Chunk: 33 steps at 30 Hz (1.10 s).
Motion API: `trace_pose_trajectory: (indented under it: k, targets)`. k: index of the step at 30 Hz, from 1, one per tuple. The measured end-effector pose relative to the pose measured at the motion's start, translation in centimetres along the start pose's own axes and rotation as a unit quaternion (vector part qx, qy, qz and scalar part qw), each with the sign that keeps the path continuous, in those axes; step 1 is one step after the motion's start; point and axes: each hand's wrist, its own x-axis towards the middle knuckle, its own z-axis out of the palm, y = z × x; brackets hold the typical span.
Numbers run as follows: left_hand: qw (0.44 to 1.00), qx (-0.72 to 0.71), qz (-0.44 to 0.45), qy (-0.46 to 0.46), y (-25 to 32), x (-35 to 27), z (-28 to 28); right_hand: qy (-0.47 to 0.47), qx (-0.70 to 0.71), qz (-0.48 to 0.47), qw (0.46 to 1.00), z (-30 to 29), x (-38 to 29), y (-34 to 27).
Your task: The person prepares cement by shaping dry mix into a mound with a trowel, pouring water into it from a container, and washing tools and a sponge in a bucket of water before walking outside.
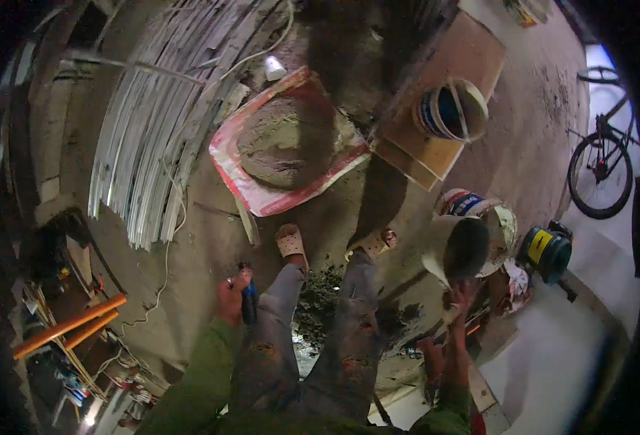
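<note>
My left hand (232, 296) is closed around a dark tool with a blue handle (249, 299), held beside my left thigh. Its working end is hard to make out. On the right, my right hand (459, 298) grips the lower edge of a pale pail (434, 250), tipped so that its dark inside shows. In front of my feet lies an opened red-and-white sack (225, 149), spread flat on the floor. A mound of grey-brown powder or mortar (284, 141) sits on it, partly in shadow.
Long metal profiles (140, 136) lie stacked at left, crossed by a pale cable (181, 201). A bucket (428, 114) stands on boards (450, 54); another labelled bucket (461, 202) is behind the pail. A green-and-yellow container (554, 255) and a bicycle (600, 168) are at right. Orange tubes (70, 326) lie at lower left.
</note>
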Motion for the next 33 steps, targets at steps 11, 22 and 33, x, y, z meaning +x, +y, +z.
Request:
trace_pose_trajectory:
  k: [11,22,33]
  targets:
    - [0.997,0.046,0.04,0.04,-5.0,-0.4,-12.1,-0.174,-0.379,-0.203,0.886,29.0,14.4,4.7]
    - [0.987,-0.106,-0.049,0.106,-6.9,-3.0,-11.4,-0.222,-0.347,-0.096,0.906,37.6,23.7,14.3]
    - [0.986,-0.094,-0.084,0.112,-5.9,-2.6,-11.9,-0.261,-0.536,-0.189,0.78,39.8,24.1,11.4]
